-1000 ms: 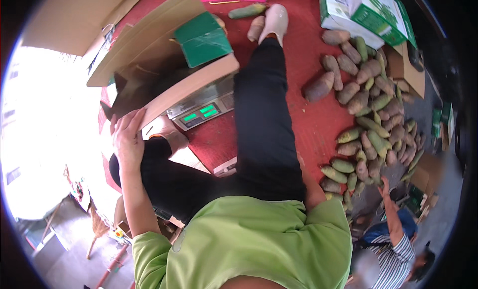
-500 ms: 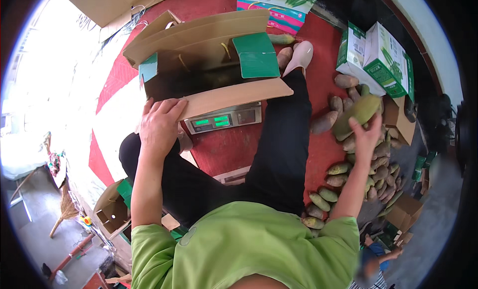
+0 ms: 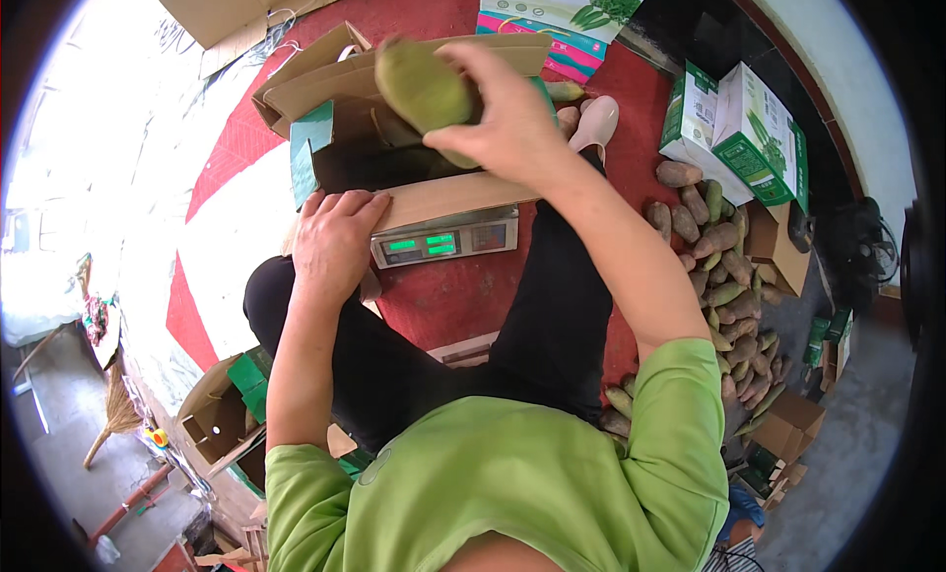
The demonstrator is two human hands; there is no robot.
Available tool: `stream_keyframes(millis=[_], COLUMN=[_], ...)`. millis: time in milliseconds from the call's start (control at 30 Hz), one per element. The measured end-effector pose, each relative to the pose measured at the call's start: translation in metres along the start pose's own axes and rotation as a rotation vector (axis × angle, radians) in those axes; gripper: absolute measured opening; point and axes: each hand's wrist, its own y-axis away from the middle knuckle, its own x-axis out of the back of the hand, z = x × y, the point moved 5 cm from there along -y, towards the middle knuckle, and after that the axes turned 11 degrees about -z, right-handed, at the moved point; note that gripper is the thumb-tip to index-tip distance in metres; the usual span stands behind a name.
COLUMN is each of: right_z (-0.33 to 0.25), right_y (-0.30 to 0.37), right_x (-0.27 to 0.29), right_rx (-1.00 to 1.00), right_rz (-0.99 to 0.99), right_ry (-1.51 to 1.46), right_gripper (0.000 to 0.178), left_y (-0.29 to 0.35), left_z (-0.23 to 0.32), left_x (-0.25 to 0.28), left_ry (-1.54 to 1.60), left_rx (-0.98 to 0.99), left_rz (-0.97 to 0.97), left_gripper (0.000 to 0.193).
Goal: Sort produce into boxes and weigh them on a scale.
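Observation:
My right hand grips a large green radish by its side, thumb and fingers around it, above the open cardboard box. The box rests on a digital scale with a lit green display, and its flaps stand outward. At the box's near left corner, my left hand holds the front flap with its fingers bent over the edge. The box's inside is dark, and its contents cannot be made out.
A pile of radishes lies on the right, beside white-and-green printed cartons. More cartons stand at the far side. An open box is at the lower left, near a straw broom. My legs flank the scale.
My right hand has carried the green radish from the pile on the right leftward to above the box. My left hand stays on the flap.

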Motion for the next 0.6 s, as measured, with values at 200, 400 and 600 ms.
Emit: stream_keyframes(millis=[200, 400, 600], right_z=[0.037, 0.021, 0.116], right_y=[-0.007, 0.023, 0.201], right_x=[-0.052, 0.017, 0.109], right_rx=[-0.191, -0.015, -0.417], right_rz=[-0.438, -0.044, 0.43], right_ry=[0.672, 0.422, 0.064], right_gripper=[0.054, 0.037, 0.03], left_y=[0.0, 0.002, -0.003], left_z=[-0.002, -0.002, 0.002], left_x=[-0.003, 0.002, 0.0], left_ry=[-0.015, -0.001, 0.005], left_rx=[0.01, 0.032, 0.039], left_rz=[-0.031, -0.023, -0.037], left_gripper=[0.031, 0.033, 0.033])
